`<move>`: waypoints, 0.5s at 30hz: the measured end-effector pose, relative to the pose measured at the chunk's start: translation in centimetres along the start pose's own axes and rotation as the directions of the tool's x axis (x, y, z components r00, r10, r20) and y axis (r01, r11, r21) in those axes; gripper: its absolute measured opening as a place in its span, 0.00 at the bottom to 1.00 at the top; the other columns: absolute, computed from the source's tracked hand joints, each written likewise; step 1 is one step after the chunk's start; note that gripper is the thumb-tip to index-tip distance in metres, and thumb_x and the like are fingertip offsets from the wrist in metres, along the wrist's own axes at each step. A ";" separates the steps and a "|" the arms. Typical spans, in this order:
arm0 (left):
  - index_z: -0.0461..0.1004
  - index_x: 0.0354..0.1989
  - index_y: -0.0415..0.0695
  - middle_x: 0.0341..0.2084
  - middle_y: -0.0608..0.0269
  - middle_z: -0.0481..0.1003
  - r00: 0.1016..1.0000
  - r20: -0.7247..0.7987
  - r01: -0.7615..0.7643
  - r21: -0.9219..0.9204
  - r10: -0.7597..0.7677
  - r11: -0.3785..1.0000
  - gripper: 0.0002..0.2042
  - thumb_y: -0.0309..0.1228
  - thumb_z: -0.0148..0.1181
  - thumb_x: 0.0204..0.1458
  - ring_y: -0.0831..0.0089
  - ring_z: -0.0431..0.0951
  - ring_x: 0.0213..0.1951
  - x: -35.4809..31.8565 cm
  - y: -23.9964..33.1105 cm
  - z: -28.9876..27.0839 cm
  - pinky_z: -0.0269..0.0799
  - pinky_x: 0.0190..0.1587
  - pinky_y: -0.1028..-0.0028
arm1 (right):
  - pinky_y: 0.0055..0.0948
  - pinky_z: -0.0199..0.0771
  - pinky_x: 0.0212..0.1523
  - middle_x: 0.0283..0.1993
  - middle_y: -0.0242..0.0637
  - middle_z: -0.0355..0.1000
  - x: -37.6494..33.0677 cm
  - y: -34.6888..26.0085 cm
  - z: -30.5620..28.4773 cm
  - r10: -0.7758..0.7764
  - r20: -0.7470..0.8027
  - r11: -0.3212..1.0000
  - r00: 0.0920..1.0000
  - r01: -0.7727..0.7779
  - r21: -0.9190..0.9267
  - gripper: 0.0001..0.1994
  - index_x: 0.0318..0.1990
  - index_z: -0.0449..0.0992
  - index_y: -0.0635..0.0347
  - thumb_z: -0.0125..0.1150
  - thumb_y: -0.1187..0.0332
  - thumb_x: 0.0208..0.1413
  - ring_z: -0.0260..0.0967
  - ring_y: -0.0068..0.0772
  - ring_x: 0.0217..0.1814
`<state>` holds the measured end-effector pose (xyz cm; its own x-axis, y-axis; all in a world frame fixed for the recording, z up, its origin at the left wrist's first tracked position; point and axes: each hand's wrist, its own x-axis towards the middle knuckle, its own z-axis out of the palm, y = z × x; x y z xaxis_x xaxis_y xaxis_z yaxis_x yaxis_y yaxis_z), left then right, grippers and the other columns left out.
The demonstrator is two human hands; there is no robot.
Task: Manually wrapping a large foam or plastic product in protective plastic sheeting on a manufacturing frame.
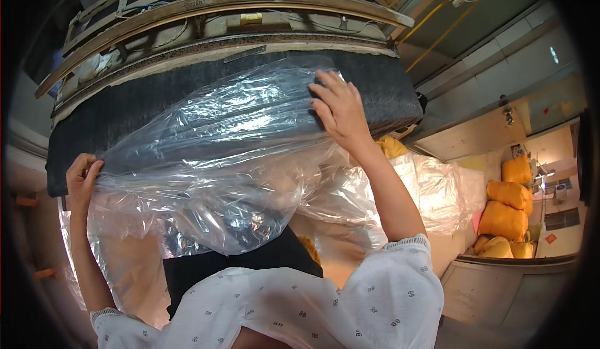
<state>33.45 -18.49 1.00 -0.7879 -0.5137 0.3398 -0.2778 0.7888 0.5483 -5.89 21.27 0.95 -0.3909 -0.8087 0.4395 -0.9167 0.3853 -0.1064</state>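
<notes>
Left hand (pixel 82 177): thumb and fingers pinched on the gathered left end of the clear plastic film (pixel 250 121). Right hand (pixel 339 108): fingers spread, palm down at the film's far right part, not gripping; can't tell how firmly it presses, if at all.

Film lies between my hands, fanning from the left pinch toward the right, partly on the black-covered surface (pixel 369 92), rest draping over the near edge toward my lap. My read: the left pinch anchors one end, the flat right hand spreads or steadies the other, since loose film creases easily. Surface backs it while the slack hangs.

More crumpled film (pixel 447 192) lies right of my right forearm, orange sacks (pixel 505 219) well beyond.
</notes>
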 end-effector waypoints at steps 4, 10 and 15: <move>0.65 0.25 0.39 0.18 0.71 0.59 0.997 -0.050 0.057 -0.048 -0.060 0.997 0.07 0.22 0.59 0.49 0.84 0.55 0.21 0.3 -0.9 1.5 0.50 0.23 0.82 | 0.41 0.58 0.50 0.47 0.39 0.65 1.7 0.7 -1.1 0.251 -0.232 0.968 0.940 -0.247 0.046 0.18 0.45 0.68 0.58 0.61 0.61 0.48 0.60 0.43 0.52; 0.63 0.25 0.40 0.19 0.71 0.58 0.990 -0.134 0.044 -0.046 -0.050 0.998 0.08 0.22 0.57 0.51 0.84 0.54 0.22 0.3 -2.4 2.0 0.49 0.24 0.83 | 0.37 0.59 0.39 0.33 0.35 0.66 1.2 2.2 -1.1 0.511 -0.042 0.860 0.859 -0.511 0.024 0.17 0.31 0.74 0.58 0.67 0.55 0.41 0.63 0.38 0.38; 0.63 0.25 0.40 0.19 0.71 0.57 0.989 -0.137 0.054 -0.007 -0.054 0.999 0.08 0.22 0.56 0.51 0.84 0.54 0.21 0.6 -2.6 2.3 0.49 0.23 0.82 | 0.24 0.66 0.33 0.28 0.32 0.70 2.7 4.3 -0.3 0.533 0.051 0.805 0.844 -0.525 0.274 0.11 0.31 0.79 0.58 0.67 0.63 0.42 0.68 0.25 0.30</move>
<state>32.46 -20.02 -1.97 -0.6886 -0.5973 0.4112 -0.3159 0.7575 0.5713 -10.87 20.83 1.92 -0.8233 -0.5000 0.2687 -0.5556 0.6132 -0.5614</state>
